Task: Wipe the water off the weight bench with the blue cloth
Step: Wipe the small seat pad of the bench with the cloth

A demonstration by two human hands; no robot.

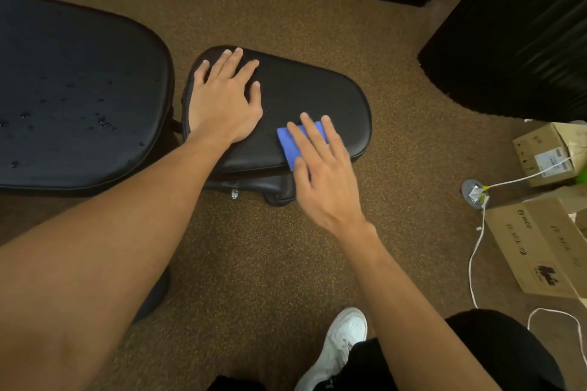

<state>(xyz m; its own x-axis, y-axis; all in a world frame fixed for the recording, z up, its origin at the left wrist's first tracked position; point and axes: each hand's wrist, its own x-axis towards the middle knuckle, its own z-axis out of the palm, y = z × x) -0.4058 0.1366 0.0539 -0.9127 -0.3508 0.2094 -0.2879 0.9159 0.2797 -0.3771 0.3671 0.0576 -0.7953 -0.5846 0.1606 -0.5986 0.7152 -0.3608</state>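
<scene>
Right grip (320,178), spread flat, is pressing my cloth (289,144) onto the bench (311,89) for wiping; left grip (222,101), flat too, is steadying it.

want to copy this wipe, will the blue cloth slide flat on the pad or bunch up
The cloth looks thin and folded flat, so probably light and floppy; lifted by a corner it would likely droop. Under the flat fingers of the right hand it should glide over the smooth seat pad, though a free edge might bunch.
</scene>
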